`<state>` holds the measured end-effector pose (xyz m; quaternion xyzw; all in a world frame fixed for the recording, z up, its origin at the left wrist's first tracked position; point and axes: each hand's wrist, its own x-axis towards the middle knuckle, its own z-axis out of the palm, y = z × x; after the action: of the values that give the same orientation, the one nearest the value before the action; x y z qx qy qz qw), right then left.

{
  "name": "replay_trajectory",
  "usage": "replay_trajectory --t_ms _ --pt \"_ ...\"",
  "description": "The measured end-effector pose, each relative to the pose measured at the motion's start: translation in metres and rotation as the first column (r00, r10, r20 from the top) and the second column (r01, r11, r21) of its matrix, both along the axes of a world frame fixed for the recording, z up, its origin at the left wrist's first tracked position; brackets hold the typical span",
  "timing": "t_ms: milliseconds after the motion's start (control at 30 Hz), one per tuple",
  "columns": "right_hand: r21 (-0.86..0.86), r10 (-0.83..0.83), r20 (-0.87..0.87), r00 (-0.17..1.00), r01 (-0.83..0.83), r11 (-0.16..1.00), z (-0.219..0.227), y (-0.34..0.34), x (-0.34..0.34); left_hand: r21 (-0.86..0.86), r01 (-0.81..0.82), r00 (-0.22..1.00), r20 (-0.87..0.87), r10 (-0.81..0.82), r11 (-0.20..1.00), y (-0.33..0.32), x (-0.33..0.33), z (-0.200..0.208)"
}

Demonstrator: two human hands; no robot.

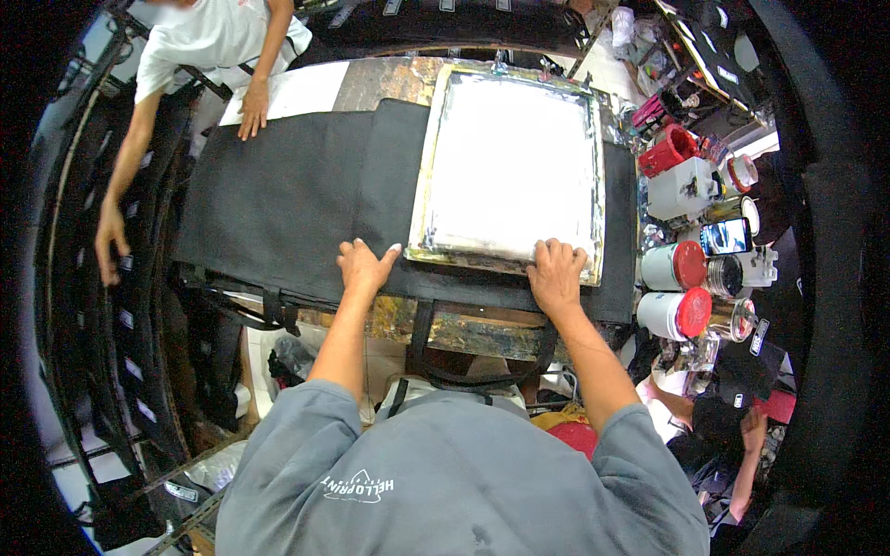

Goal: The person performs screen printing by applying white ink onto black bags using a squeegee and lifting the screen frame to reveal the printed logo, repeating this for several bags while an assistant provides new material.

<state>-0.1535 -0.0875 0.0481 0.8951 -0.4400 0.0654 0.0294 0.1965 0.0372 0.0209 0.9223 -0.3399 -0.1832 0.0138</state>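
This is looking like a screen-printing workshop. A framed screen (513,167) is lying over a paint-stained table (394,82) at upper centre, tubs (658,314) and jars (731,319) (some red-lidded) are crowding the right, and racked dark pieces (109,343) are lining the left.

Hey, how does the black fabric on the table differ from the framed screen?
The black fabric is dark all over, while the framed screen has a bright white middle inside a stained border. The fabric spreads wider from left to right than the screen. The left hand is on the fabric; the right hand is at the screen's near edge. Both are over the table, the screen overlapping the fabric.
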Motion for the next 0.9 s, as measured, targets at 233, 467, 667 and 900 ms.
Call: replay_trajectory --t_ms 233,467,667,900 --pt "0.030 0.021 0.052 0.998 -0.022 0.999 0.010 -0.003 0.004 -0.179 -0.192 0.981 -0.033 0.189 0.965 -0.015 0.030 0.005" --pt "0.001 -0.021 0.066 0.998 0.020 1.000 0.005 -0.001 0.000 -0.379 0.246 0.959 0.226 -0.169 0.892 -0.017 -0.038 0.053" --pt "0.015 0.006 0.091 0.996 -0.008 1.000 0.013 -0.001 0.003 -0.111 -0.752 0.295 -0.938 0.181 0.650 -0.024 -0.064 -0.014" --pt "0.068 0.003 0.046 0.999 -0.006 0.998 0.027 -0.007 0.004 -0.008 -0.962 0.036 -0.995 0.095 0.273 -0.035 -0.079 -0.012"
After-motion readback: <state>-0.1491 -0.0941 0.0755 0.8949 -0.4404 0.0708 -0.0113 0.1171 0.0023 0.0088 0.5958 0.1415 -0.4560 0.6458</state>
